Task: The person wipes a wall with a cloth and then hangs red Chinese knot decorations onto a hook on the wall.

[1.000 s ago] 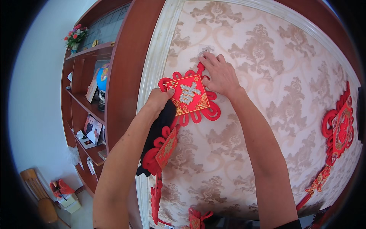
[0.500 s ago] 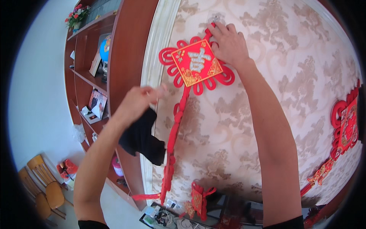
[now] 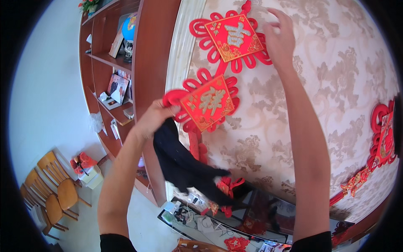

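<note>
An upper red knot ornament (image 3: 233,38), with a diamond panel and gold border, lies against the patterned wall below its top cord. A similar lower panel (image 3: 205,103) hangs beneath it, tilted. My left hand (image 3: 159,113) grips the lower ornament's looped left edge, along with a black cloth (image 3: 180,164) that dangles below and hides part of the red strand. My right hand (image 3: 279,38) is just right of the upper ornament, near its top, fingers apart and bent, with nothing visible in them.
A wooden shelf unit (image 3: 147,50) with globe and photos stands left. Another red ornament (image 3: 382,138) hangs far right. Below are a cluttered glass-topped stand (image 3: 201,222), a dark screen (image 3: 264,210), more red decorations, wooden chairs (image 3: 67,193) and a white bin (image 3: 92,178).
My left hand, briefly off the ornaments, now grips the lower panel, raised and turned to face me. My right hand has moved up and right, off the top cord. The upper ornament appears higher.
</note>
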Demonstrator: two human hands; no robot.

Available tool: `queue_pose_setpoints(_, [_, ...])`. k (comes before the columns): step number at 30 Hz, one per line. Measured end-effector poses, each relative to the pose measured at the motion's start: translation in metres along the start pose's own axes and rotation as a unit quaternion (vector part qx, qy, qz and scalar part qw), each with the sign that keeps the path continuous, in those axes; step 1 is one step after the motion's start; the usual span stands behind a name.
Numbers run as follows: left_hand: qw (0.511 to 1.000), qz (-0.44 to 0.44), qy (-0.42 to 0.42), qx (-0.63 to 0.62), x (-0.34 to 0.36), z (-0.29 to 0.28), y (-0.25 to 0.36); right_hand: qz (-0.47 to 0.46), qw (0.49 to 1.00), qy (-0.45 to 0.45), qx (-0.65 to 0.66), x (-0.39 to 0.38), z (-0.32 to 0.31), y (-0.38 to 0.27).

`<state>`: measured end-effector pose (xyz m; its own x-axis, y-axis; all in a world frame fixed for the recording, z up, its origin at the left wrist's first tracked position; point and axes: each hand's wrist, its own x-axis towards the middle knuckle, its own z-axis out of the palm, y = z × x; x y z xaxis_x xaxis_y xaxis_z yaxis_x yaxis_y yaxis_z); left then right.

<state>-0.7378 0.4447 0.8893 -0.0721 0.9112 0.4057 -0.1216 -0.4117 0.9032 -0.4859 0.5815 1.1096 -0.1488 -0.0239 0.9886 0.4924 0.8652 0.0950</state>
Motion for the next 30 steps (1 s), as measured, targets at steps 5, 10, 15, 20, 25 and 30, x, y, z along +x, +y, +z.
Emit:
queue_pose_setpoints(5, [0.999,-0.007,0.037,0.026,0.032,-0.026,-0.023,0.148,0.965,0.072,0.202,-0.102,-0.020,-0.040])
queue_pose_setpoints(10, [0.887,-0.043,0.155,0.432,0.047,-0.046,-0.048,0.247,0.950,-0.098,0.165,-0.185,-0.028,-0.037])
queue_pose_setpoints(15, [0.833,-0.053,0.201,0.513,-0.019,-0.051,-0.065,0.347,0.906,-0.182,0.162,-0.223,-0.041,-0.048])
queue_pose_setpoints(20, [0.959,-0.064,0.014,0.275,-0.052,-0.038,-0.091,0.405,0.860,-0.229,0.209,-0.258,-0.035,-0.049])
queue_pose_setpoints(25, [0.838,-0.121,0.143,0.513,-0.021,0.001,-0.110,0.407,0.836,-0.285,0.233,-0.304,0.015,-0.062])
queue_pose_setpoints(30, [0.958,-0.051,0.013,0.281,-0.004,-0.083,-0.172,0.413,0.769,-0.312,0.375,-0.318,0.003,-0.150])
